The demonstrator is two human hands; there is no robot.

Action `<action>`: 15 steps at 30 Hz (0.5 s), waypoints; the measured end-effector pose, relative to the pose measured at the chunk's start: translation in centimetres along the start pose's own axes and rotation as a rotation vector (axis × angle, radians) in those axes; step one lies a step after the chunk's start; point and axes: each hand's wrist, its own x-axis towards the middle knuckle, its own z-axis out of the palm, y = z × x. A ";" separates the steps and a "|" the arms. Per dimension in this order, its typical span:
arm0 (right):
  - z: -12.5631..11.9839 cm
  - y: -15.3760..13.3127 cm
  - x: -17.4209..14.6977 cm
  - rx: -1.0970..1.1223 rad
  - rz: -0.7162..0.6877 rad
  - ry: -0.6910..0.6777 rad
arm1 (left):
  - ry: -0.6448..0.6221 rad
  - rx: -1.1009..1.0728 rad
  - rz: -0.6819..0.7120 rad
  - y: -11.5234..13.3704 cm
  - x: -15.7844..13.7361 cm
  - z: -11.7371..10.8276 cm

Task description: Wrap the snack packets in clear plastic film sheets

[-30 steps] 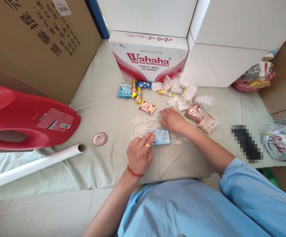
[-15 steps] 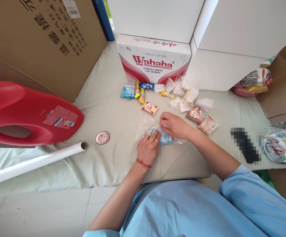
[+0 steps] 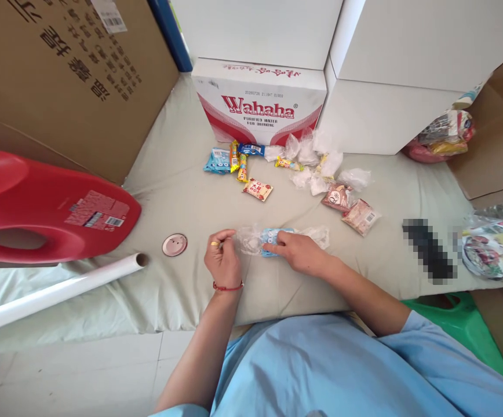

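Observation:
A small blue snack packet (image 3: pixel 270 236) lies flat on the cloth-covered table, with clear plastic bag (image 3: pixel 248 240) film spreading from both its sides. My left hand (image 3: pixel 224 258) is closed at the film's left end, pinching it between thumb and fingers. My right hand (image 3: pixel 301 250) holds the blue packet, thumb and fingers pressed on its right part and covering some of its print. Just beyond my hands lies a cream-coloured snack packet (image 3: pixel 258 189). To the left of my left hand rests a round pinkish disc (image 3: pixel 174 244).
Farther back lie blue packets (image 3: pixel 218 161), yellow snack sticks (image 3: pixel 243 168), crumpled clear bags (image 3: pixel 307 152) and brownish packets (image 3: pixel 361 217). A Wahaha carton (image 3: pixel 260 104) stands behind them. At left are a red jug (image 3: pixel 51 202) and a white tube (image 3: pixel 60 295); a blurred black object (image 3: pixel 429 249) lies right.
My left hand has moved left off the blue packet, drawing the plastic film out sideways. My right hand has come down onto the packet. The view has shifted slightly.

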 end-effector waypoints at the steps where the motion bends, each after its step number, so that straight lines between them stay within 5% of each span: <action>1: 0.0 -0.2 0.0 -0.011 -0.001 0.005 | 0.057 0.042 -0.005 0.1 0.3 -0.1; 4: 0.4 -0.5 0.1 -0.037 -0.011 0.037 | 0.073 0.135 -0.040 0.9 1.5 -0.1; 10: 1.2 -0.6 0.0 -0.053 -0.030 0.100 | -0.304 0.395 0.002 2.5 2.5 0.9; 15: 1.5 -0.3 -0.1 -0.010 -0.025 0.124 | -0.544 0.472 0.110 2.7 2.2 -1.2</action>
